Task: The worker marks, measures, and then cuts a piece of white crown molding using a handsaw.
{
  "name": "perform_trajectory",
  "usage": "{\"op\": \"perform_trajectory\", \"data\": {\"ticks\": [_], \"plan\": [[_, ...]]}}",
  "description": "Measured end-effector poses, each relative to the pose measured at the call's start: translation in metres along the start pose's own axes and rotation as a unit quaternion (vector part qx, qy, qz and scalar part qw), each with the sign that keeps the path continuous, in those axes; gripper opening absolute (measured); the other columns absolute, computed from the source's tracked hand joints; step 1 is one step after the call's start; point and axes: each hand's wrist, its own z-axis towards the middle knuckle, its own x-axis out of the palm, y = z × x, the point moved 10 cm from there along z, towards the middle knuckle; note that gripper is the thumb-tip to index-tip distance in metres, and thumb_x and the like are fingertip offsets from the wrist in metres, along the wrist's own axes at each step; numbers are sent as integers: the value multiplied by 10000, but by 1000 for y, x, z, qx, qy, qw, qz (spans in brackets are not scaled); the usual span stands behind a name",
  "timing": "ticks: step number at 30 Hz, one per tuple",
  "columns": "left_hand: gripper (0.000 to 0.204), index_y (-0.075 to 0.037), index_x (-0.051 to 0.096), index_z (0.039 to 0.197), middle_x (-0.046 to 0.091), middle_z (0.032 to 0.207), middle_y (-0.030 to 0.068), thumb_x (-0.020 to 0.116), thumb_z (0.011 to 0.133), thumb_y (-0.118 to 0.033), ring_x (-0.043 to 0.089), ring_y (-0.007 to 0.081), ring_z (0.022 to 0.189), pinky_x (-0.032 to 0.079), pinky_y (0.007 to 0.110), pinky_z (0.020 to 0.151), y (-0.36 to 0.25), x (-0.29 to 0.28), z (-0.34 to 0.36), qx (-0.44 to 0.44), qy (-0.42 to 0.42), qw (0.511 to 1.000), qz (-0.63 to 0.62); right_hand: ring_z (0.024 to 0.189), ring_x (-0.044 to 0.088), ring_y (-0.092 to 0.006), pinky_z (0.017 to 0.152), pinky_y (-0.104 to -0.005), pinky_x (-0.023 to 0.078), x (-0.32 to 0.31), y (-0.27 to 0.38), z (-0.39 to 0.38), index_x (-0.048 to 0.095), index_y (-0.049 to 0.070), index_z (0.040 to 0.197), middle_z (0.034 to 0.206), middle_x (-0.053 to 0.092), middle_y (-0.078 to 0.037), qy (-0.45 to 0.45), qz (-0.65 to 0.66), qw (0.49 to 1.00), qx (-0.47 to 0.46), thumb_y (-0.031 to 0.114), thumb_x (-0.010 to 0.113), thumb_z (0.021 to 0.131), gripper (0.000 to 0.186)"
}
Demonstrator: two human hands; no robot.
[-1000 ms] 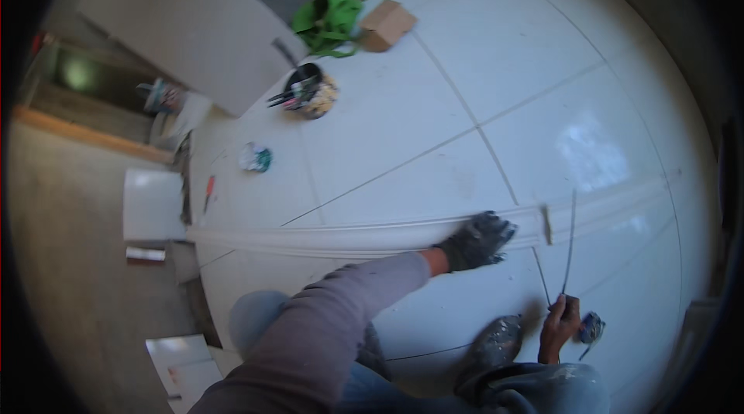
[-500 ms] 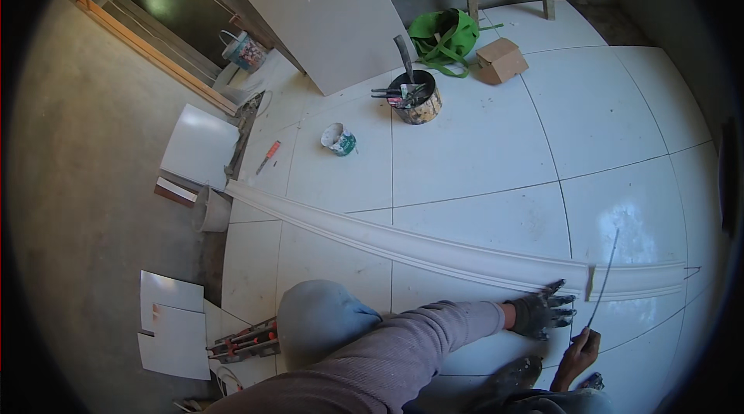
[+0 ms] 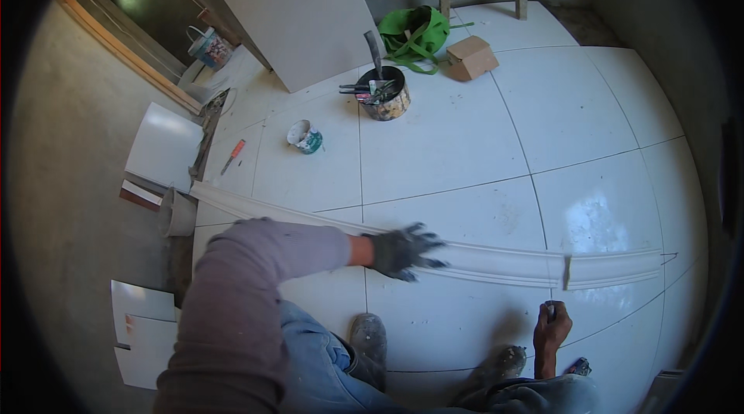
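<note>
My left hand (image 3: 399, 253), in a dark, stained glove, is spread with fingers apart over the middle of a long white moulding (image 3: 500, 263) lying across the tiles. Beyond a dark gap near the right lies a shorter moulding piece (image 3: 612, 268). My bare right hand (image 3: 552, 325), just below that gap, is closed on a thin metal tool (image 3: 551, 294), whose slender length points away from me across the moulding and is hard to make out. A small dark object (image 3: 578, 367) lies beside my right wrist.
A bucket of tools (image 3: 387, 104), small tub (image 3: 304, 137), red-handled knife (image 3: 232, 156), green bag (image 3: 403, 38) and cardboard box (image 3: 471, 58) sit at the back. A large board (image 3: 279, 18) leans behind. Cut tile pieces (image 3: 147, 336) and a grey bucket (image 3: 177, 214) are left.
My gloved left hand has moved left along the moulding, away from the gap. The thin tool in my right hand has swung from a rightward slant to point more straight away from me.
</note>
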Motion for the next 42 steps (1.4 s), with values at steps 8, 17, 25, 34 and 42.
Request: {"op": "perform_trajectory", "data": {"ticks": [8,17,25,34,42], "plan": [[715,-58,507,1419,565,1384,188,719,871,-465,476,393,1330,332,483,1146,161,124,-167,-327,-104,927,-149,738,719,-361,681,-408,560,2,-30,-29,720,-1,961,799,711,-212,31,-25,998,51,107,705,851,154],[308,-68,592,861,612,841,74,849,700,-119,574,245,787,503,369,785,198,147,-144,-409,-138,878,-207,722,710,-347,671,-396,553,-42,-75,-114,726,16,971,805,715,-191,-19,-38,991,123,116,762,824,182],[204,-7,512,932,527,853,49,674,829,60,530,149,809,493,304,779,284,185,-194,-423,-374,632,-532,721,653,-399,621,-483,487,-129,-114,-129,631,5,906,851,632,-193,-229,-142,958,94,42,709,847,105],[293,-60,560,744,549,800,83,724,869,-268,547,270,760,475,381,743,271,89,-16,-316,-82,933,-152,807,667,-387,676,-447,541,-99,-45,38,640,-8,1004,1019,617,-177,-140,-60,984,-87,35,702,865,158],[375,-52,570,724,615,712,134,820,785,-325,605,320,706,492,419,696,253,-1,144,-326,-145,922,-149,933,694,-386,845,-467,552,-23,-38,145,597,44,1259,1360,600,-162,68,-153,976,-142,188,566,985,311]]}}
